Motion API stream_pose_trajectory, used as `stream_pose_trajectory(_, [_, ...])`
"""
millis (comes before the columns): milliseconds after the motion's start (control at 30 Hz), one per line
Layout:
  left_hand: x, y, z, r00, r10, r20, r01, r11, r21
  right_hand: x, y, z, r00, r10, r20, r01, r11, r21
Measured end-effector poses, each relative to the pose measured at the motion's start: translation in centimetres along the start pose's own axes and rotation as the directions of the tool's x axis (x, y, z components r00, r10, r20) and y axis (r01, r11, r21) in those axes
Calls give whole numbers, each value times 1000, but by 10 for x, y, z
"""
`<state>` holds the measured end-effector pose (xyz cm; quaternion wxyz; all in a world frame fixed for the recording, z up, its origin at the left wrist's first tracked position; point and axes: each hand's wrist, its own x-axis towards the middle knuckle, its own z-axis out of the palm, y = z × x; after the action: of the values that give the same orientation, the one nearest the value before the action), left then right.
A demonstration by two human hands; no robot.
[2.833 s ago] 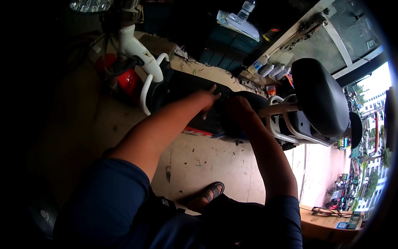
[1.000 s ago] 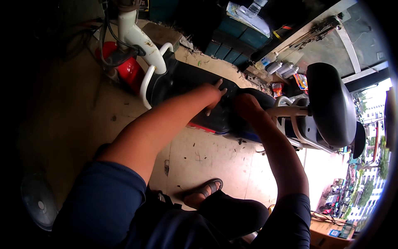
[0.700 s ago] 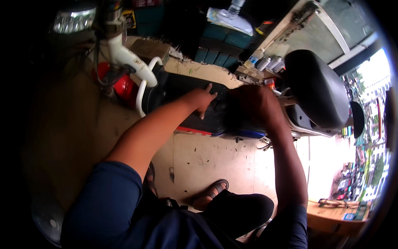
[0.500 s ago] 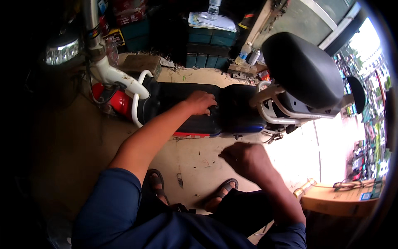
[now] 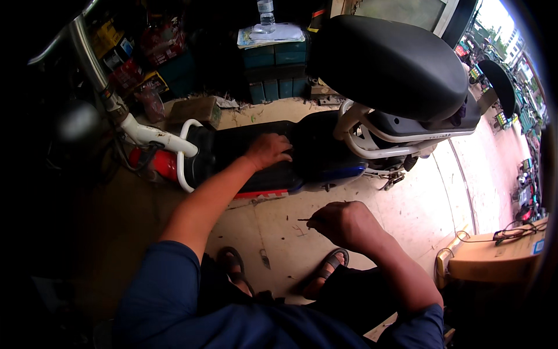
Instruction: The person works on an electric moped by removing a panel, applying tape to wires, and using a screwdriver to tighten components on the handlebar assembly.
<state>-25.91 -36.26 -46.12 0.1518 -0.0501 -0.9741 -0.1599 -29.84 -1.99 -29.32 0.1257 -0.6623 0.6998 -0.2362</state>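
The two hands are well apart. Left of centre in the frame, the left hand [image 5: 269,151] rests on the black footboard [image 5: 232,141] of a scooter [image 5: 326,138], its fingers loosely spread. Just below the centre, the right hand [image 5: 344,224] is closed around a thin dark rod [image 5: 304,220] (its visible end points left), above the pale floor [image 5: 279,250]. The black seat [image 5: 401,67] fills the upper right; a cardboard box [image 5: 494,256] sits at lower right.
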Motion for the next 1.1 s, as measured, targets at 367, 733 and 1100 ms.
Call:
stream_pose_trajectory(367, [24,11,25,940,-322,-111,295,932,-209,11,27,-12,828,458,323,-279,-162,946])
stream_pose_trajectory(733, [12,10,24,916,-397,-58,377,901,-216,5,13,-18,962,228,147,-28,-455,890])
stream_pose_trajectory(1100, [-4,66,-9,867,-469,-170,428,874,-232,7,-6,-15,867,498,-18,14,12,1000])
